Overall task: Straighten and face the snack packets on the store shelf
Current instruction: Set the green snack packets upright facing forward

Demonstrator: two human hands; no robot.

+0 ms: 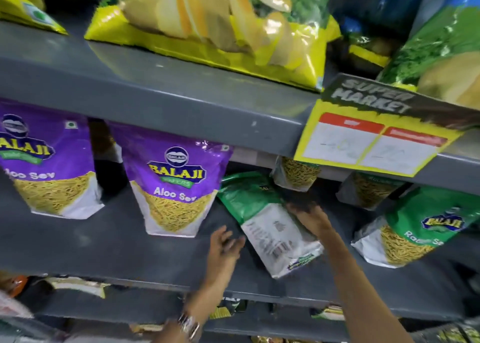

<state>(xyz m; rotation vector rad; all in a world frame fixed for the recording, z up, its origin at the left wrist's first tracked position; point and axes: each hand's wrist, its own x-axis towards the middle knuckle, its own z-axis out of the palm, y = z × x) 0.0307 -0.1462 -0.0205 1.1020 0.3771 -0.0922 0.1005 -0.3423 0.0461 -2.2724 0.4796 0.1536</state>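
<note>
A green Balaji packet (272,223) lies tilted, back side out, near the middle shelf's (104,249) front edge. The right hand (313,219) rests on it, fingertips blurred, grip unclear; the left hand (224,244) is spread just beside.

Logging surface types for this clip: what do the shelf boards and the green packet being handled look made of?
Shelf board: probably painted metal, given its smooth grey semi-gloss face with small chips; coated board is possible. Green packet: thin glossy plastic film, creased and shiny, its printed white back facing out, with the right hand on it.
</note>
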